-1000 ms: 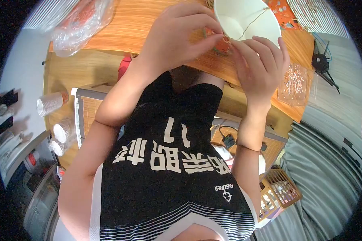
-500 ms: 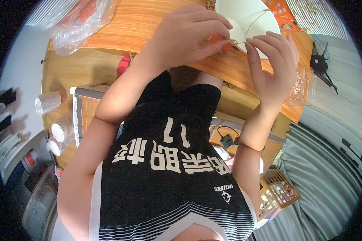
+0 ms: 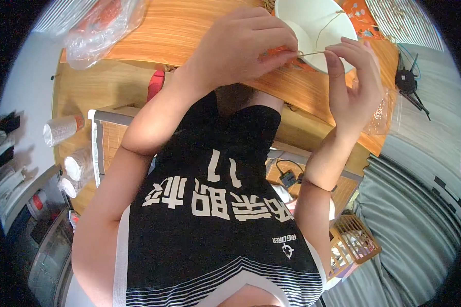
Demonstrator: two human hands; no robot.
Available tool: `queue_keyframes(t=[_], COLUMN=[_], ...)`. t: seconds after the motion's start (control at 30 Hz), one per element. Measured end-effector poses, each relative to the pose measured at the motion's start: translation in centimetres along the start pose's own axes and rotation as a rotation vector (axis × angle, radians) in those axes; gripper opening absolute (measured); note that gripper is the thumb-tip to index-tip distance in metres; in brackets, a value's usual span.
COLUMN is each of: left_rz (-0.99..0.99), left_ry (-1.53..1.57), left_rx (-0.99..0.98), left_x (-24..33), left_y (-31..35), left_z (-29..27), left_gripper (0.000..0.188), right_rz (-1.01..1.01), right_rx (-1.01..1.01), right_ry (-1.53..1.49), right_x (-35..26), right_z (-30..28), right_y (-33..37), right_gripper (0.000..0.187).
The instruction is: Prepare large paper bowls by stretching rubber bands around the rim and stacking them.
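A thin tan twine (image 3: 312, 53) is stretched between my two hands, over the near rim of a white bucket (image 3: 297, 28). My left hand (image 3: 251, 48) pinches one end between thumb and fingers, and an orange patterned piece shows just below those fingers. With thumb and index fingertip, my right hand (image 3: 358, 77) grips the twine at the bucket's right front. Another length of twine runs up inside the bucket to its far right rim. What sits within the left hand's palm is hidden.
Clear plastic wrapping (image 3: 100, 38) lies at the table's left end. A transparent plastic box (image 3: 384, 110) rests at the right edge, with orange patterned material (image 3: 361, 18) behind the bucket. Beyond the table's right side is a black device with antennas (image 3: 406, 82).
My right hand has shifted slightly to the right, away from the left. More twine now shows between them, drawn straighter. The left hand has barely moved.
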State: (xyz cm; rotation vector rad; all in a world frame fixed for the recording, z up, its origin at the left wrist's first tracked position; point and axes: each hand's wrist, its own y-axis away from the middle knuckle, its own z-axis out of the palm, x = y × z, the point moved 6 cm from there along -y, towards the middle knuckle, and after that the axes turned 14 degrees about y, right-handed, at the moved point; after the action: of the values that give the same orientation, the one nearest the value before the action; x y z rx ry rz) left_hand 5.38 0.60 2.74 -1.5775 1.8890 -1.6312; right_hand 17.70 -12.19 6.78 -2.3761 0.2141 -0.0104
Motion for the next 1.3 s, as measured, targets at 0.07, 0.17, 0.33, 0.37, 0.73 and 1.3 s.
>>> queue_keyframes(t=[0.07, 0.17, 0.33, 0.37, 0.73, 1.3], left_rz=[-0.093, -0.084, 0.147, 0.382, 0.016, 0.05], left_ry=[0.07, 0.059, -0.083, -0.25, -0.002, 0.002], left_rx=[-0.067, -0.065, -0.034, -0.011, -0.033, -0.059], left_x=[0.5, 0.7, -0.1, 0.2, -0.1, 0.3], left_y=[-0.8, -1.0, -0.6, 0.3, 0.3, 0.3], left_z=[-0.2, -0.3, 0.1, 0.4, 0.7, 1.6], left_gripper=[0.015, 0.015, 0.016, 0.016, 0.01, 0.011], right_rz=[0.016, 0.005, 0.019, 0.02, 0.256, 0.231], right_rx=[0.0, 0.031, 0.05, 0.058, 0.037, 0.189], right_ry=[-0.026, -0.004, -0.047, -0.047, -0.312, -0.674], right_x=[0.0, -0.6, -0.1, -0.2, 1.5, 4.3], right_z=[-0.3, -0.3, -0.1, -0.1, 1.8, 4.3], right_y=[-0.1, -0.1, 0.1, 0.0, 1.7, 2.2], right_gripper=[0.007, 0.008, 0.008, 0.009, 0.015, 0.013])
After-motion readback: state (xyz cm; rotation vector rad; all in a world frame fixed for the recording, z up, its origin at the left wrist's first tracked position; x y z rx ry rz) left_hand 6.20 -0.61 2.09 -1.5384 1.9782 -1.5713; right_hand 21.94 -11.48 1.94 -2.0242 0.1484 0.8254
